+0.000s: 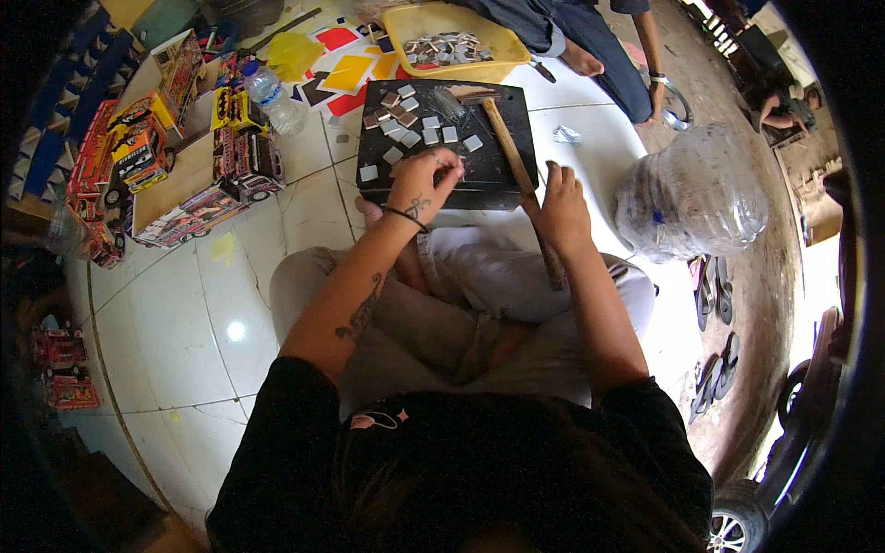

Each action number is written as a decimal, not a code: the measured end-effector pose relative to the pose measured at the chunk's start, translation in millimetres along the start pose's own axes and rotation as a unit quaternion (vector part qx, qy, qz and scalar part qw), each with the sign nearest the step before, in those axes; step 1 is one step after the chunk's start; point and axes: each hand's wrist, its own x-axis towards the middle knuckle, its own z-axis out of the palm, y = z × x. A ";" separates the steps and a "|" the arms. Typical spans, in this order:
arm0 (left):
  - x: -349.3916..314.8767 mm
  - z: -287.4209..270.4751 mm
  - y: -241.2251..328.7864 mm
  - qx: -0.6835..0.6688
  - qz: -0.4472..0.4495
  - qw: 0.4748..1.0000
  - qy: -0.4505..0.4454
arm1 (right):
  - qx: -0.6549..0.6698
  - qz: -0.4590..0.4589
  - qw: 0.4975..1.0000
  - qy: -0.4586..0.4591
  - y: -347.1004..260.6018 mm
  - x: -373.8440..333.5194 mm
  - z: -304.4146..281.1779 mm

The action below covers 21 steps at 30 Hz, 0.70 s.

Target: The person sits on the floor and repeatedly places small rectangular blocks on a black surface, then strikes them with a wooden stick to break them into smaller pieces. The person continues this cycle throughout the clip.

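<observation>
In front of my crossed legs stands a low black box-like table (pixel 502 180). On it lie several small square pieces (pixel 408 138), some silver-grey on top, some brown. My left hand (pixel 426 187) is over the near edge, fingers curled in a pinch; whatever they hold, if anything, is too small to make out. A hammer (pixel 504 135) lies across the table's right side, its long wooden handle reaching back toward my lap. Beside that handle is my right hand (pixel 560 210), fingers extended and apart, the thumb side against the wood.
A yellow basin (pixel 518 52) of similar small pieces sits beyond the table, near another person's leg (pixel 604 60). Coloured sheets (pixel 348 74), a water bottle (pixel 267 92) and toy trucks (pixel 198 198) are at left. A plastic-wrapped bundle (pixel 691 198) stands right, sandals (pixel 714 378) nearby.
</observation>
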 end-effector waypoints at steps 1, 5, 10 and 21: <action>4.8 4.6 -6.4 -0.026 0.007 0.999 0.026 | -0.009 0.065 0.996 -0.063 5.1 -5.1 4.3; 18.0 15.4 -20.5 0.074 0.039 0.993 0.079 | 0.076 0.080 0.989 -0.098 16.6 -7.9 18.9; 21.2 18.0 -16.5 0.189 0.083 0.972 0.112 | 0.277 0.108 0.950 -0.098 16.6 -19.2 -19.0; 12.2 27.9 -21.6 0.235 0.139 0.952 0.138 | 0.172 -0.036 0.982 -0.070 -21.4 -80.5 -79.4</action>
